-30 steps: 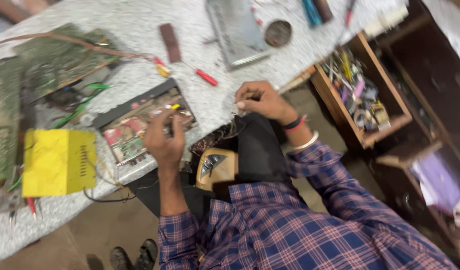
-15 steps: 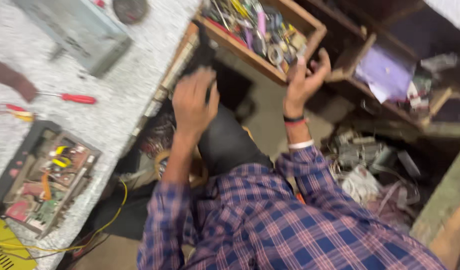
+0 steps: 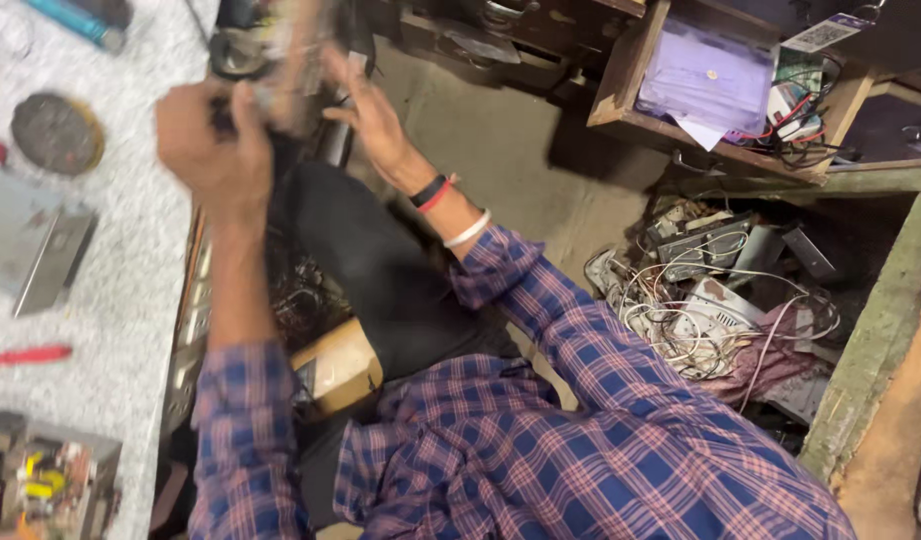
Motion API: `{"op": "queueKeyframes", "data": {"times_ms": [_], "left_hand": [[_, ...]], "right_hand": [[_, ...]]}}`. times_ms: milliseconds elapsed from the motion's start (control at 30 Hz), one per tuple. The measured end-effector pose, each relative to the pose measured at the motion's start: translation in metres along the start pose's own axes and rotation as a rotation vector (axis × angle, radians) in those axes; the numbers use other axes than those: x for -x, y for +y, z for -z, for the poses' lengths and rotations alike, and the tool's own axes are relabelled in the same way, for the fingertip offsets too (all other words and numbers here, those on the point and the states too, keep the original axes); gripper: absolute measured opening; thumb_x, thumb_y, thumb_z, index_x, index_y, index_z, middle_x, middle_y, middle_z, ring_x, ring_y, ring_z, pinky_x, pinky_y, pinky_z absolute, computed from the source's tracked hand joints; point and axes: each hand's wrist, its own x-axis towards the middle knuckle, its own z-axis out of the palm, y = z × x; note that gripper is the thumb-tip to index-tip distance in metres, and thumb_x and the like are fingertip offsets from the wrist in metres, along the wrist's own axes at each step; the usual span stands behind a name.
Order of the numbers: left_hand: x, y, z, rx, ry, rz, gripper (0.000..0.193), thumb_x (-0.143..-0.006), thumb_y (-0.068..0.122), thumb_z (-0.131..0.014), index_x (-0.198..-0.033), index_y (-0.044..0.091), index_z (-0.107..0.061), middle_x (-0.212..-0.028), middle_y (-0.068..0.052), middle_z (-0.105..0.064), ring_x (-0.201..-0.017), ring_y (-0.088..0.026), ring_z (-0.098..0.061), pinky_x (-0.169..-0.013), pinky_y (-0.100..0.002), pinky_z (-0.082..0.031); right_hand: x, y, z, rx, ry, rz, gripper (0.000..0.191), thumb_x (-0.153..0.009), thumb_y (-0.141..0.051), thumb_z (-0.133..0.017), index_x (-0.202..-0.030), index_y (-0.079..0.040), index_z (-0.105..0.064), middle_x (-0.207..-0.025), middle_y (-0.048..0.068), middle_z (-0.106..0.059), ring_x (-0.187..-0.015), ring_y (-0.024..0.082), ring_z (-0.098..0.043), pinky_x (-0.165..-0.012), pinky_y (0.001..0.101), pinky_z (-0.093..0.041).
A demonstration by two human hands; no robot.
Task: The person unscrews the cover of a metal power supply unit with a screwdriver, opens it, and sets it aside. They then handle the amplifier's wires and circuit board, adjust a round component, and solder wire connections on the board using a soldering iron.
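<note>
My left hand (image 3: 215, 150) and my right hand (image 3: 370, 115) are both raised to a blurred brown wooden drawer (image 3: 295, 45) at the edge of the speckled white table (image 3: 130, 300). The left hand's fingers curl around something dark, too blurred to name. The right hand, with red, black and white bands at the wrist, has its palm and thumb spread beside the drawer. My checked sleeves and dark trousers fill the lower middle of the view.
On the table lie a grey metal box (image 3: 30, 240), a round dark disc (image 3: 57, 133), a red-handled screwdriver (image 3: 35, 354) and a circuit board (image 3: 50, 480). A cardboard box (image 3: 335, 365) sits under the table. A wire pile (image 3: 720, 300) lies below a wooden shelf (image 3: 620, 90).
Both hands left the circuit board and rose to the drawer. My view swung right, away from the table, toward the floor and shelf.
</note>
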Motion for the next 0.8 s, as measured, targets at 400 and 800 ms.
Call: {"op": "queueKeyframes", "data": {"times_ms": [400,800], "left_hand": [[0.004,-0.040,0.017,-0.222,-0.378,0.128,0.036,-0.095,0.014,-0.093,-0.088,0.005,-0.059,-0.079,-0.006,-0.060,-0.071,-0.024,-0.058,-0.068,-0.035,-0.044],[0.006,-0.030,0.028,-0.299,-0.454,0.304,0.044,-0.088,0.023,-0.094,-0.086,0.004,-0.055,-0.075,-0.004,-0.055,-0.058,-0.017,-0.052,-0.057,-0.028,-0.039]], "right_hand": [[-0.046,0.048,0.227,1.019,0.783,-0.095,0.053,-0.080,-0.021,-0.080,-0.123,0.005,-0.062,-0.116,0.023,-0.070,-0.110,0.036,-0.065,-0.095,0.0439,-0.052],[-0.095,0.067,0.308,1.941,0.431,-0.556,0.038,-0.090,-0.032,-0.068,-0.120,-0.010,-0.071,-0.126,0.021,-0.066,-0.114,0.041,-0.061,-0.094,0.0544,-0.050]]}}
